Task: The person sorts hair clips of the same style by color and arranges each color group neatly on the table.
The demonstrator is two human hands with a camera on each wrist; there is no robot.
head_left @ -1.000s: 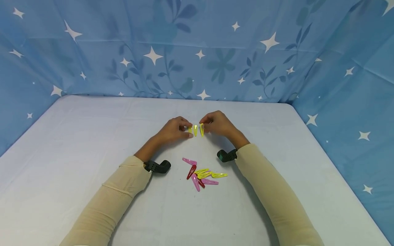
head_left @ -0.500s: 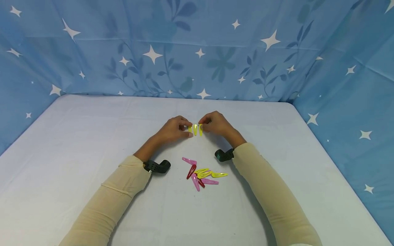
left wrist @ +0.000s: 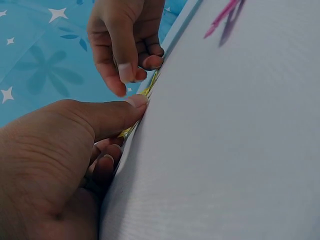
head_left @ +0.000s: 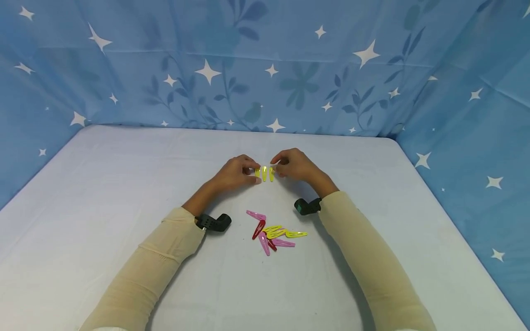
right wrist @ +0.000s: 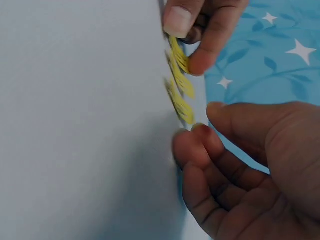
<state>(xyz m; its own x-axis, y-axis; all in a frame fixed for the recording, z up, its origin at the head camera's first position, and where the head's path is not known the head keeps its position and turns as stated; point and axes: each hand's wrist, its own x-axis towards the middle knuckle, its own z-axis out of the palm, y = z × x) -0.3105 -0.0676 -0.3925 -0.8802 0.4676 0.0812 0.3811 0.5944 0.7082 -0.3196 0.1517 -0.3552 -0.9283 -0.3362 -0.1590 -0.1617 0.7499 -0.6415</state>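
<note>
Three yellow snap hair clips stand side by side in a short row on the white table. At the left end, my left hand (head_left: 235,172) pinches the left clip (right wrist: 179,54) lengthwise, thumb at its near end and a finger at its far end. The middle clip (head_left: 264,174) lies just beyond those fingertips. Beside the right clip (head_left: 271,174) is my right hand (head_left: 295,165); in the right wrist view its thumb is spread away from its bent fingers (right wrist: 192,150), which are close to the clip's end, with nothing between them.
Nearer the person lies a loose pile of hair clips: pink clips (head_left: 256,215), red clips (head_left: 258,229) and yellow clips (head_left: 296,234), some overlapping. A blue star-patterned curtain (head_left: 232,92) hangs behind the table (head_left: 124,184).
The right yellow clip has shifted left toward the middle one and straightened in line. My right hand has let go of it and drawn back slightly right. My left hand keeps its place.
</note>
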